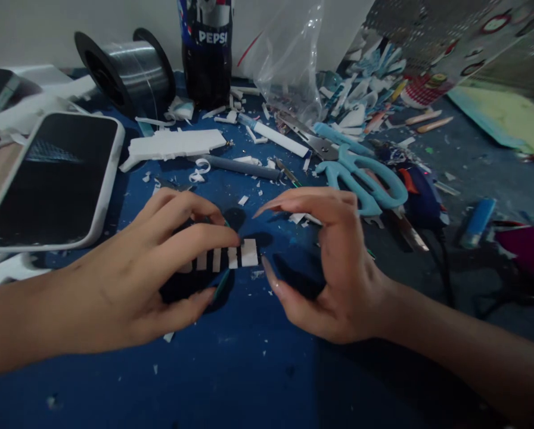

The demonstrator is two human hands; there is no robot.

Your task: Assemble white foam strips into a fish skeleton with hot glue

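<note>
Several small white strips (216, 260) lie in a row on the blue table surface (249, 369), with a wider white piece (250, 252) at the row's right end. Over the row, my left hand (160, 256) is curved with thumb and fingers apart; its index fingertip is close to or touching the strips, and it hides part of the row. Just right of the wider piece, my right hand (329, 256) rests with thumb and index finger spread in a C shape. Nothing shows between the right fingers.
A phone (52, 179) lies at left. Behind are a wire spool (137, 71), a Pepsi bottle (207, 59), a clear plastic bag (289, 65) and a cut white sheet (177, 145). Blue-handled scissors (360, 173) lie behind my right hand, among scattered white scraps. A blue lighter-like object (479, 221) is farther right.
</note>
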